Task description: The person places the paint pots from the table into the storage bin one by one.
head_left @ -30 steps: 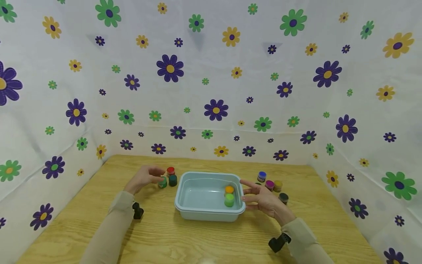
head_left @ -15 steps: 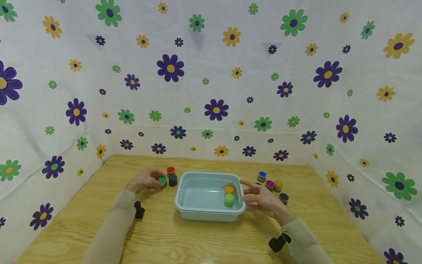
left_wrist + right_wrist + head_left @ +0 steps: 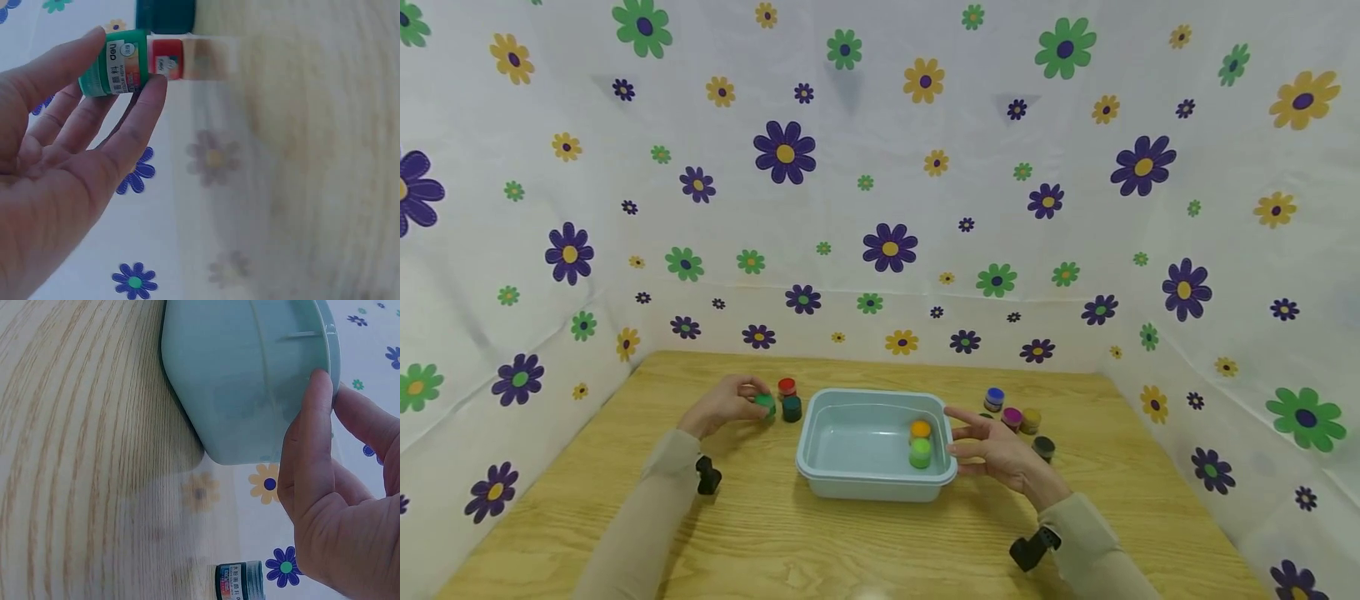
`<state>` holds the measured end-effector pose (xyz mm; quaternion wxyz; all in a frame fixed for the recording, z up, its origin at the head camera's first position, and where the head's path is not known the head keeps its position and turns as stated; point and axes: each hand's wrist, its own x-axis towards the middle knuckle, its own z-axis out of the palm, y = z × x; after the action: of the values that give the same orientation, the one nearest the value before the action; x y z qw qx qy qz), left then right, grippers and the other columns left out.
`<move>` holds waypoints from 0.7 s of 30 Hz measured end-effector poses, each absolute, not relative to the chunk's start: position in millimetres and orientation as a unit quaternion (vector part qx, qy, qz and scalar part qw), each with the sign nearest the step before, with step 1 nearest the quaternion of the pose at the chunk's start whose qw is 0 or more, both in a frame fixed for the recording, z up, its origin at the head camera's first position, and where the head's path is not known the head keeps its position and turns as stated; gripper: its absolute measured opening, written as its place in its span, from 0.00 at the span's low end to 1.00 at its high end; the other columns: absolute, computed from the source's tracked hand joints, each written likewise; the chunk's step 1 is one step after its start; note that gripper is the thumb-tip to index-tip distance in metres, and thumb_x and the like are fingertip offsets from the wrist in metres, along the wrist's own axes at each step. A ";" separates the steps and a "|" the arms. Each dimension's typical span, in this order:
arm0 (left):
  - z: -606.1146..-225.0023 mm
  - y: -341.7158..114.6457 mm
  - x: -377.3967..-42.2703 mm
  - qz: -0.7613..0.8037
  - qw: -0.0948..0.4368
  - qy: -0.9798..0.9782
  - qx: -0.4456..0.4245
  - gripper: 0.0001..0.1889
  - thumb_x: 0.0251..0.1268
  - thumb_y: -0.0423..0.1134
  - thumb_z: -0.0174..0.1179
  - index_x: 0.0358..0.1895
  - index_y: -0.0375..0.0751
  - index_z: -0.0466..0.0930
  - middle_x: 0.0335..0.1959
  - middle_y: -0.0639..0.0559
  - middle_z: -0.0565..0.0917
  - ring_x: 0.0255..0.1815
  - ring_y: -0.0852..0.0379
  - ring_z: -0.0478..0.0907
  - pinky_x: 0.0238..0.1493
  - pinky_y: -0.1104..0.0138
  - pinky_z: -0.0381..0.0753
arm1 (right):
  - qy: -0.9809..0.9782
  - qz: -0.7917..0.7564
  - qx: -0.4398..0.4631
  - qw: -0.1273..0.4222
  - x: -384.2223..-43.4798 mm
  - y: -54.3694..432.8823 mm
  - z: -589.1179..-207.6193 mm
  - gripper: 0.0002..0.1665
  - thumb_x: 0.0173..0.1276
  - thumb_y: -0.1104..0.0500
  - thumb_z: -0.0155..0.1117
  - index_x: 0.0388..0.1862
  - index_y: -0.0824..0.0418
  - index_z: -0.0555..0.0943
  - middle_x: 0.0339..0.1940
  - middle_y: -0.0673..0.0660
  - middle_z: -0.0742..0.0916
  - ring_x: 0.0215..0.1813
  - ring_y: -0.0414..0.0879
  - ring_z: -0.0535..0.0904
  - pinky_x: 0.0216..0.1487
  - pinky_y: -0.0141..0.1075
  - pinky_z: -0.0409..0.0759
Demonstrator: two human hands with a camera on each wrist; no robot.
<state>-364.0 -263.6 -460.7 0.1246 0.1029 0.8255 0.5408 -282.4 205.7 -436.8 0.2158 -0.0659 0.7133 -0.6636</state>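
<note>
My left hand pinches a small green paint jar between thumb and fingertips, at the left of the table. Close beside it stand a red paint jar and a dark teal paint jar. A pale blue plastic basin sits mid-table. Inside, by its right wall, are an orange paint jar and a light green paint jar. My right hand touches the basin's right side with extended fingers; the right wrist view shows one fingertip just under the rim.
Right of the basin stand several more paint jars, among them a blue jar, a magenta jar, a yellow-brown jar and a black jar. Flower-print sheeting encloses the wooden table at back and sides.
My left fingers have closed around the green paint jar, which has shifted slightly up and left in the head view. The right hand and the basin stay where they were.
</note>
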 end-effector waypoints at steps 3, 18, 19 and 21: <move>-452.6 -260.3 -364.0 0.546 0.115 0.823 0.103 0.20 0.61 0.30 0.65 0.54 0.30 0.71 0.55 0.34 0.80 0.45 0.55 0.82 0.52 0.60 0.85 | 0.712 -0.665 -0.061 0.216 -282.7 205.6 -436.6 0.44 0.66 0.63 0.67 0.78 0.56 0.59 0.61 0.66 0.76 0.51 0.48 0.81 0.48 0.41 0.87; -423.0 -217.5 -352.7 0.563 0.059 0.821 0.075 0.22 0.62 0.39 0.68 0.54 0.33 0.72 0.59 0.31 0.77 0.47 0.50 0.83 0.57 0.50 0.83 | 0.708 -0.669 -0.067 0.218 -283.8 206.6 -437.0 0.44 0.67 0.64 0.67 0.78 0.57 0.58 0.61 0.67 0.75 0.50 0.47 0.81 0.47 0.40 0.87; -422.5 -214.3 -351.3 0.556 0.052 0.826 0.079 0.22 0.62 0.40 0.68 0.54 0.34 0.73 0.59 0.32 0.78 0.49 0.49 0.82 0.57 0.50 0.82 | 0.708 -0.669 -0.067 0.218 -283.8 206.6 -437.0 0.44 0.66 0.64 0.67 0.78 0.57 0.58 0.61 0.67 0.75 0.49 0.47 0.81 0.47 0.40 0.87; -421.8 -207.3 -348.9 0.546 0.040 0.833 0.080 0.22 0.60 0.42 0.69 0.53 0.37 0.75 0.58 0.35 0.80 0.54 0.45 0.81 0.57 0.48 0.82 | 0.708 -0.668 -0.067 0.219 -283.5 206.4 -437.2 0.44 0.66 0.64 0.67 0.78 0.57 0.58 0.61 0.67 0.75 0.49 0.47 0.81 0.47 0.40 0.87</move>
<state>-348.9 -207.3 -421.8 0.0399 0.0800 0.8330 0.5459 -283.5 206.4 -437.2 0.2195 -0.0671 0.7077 -0.6682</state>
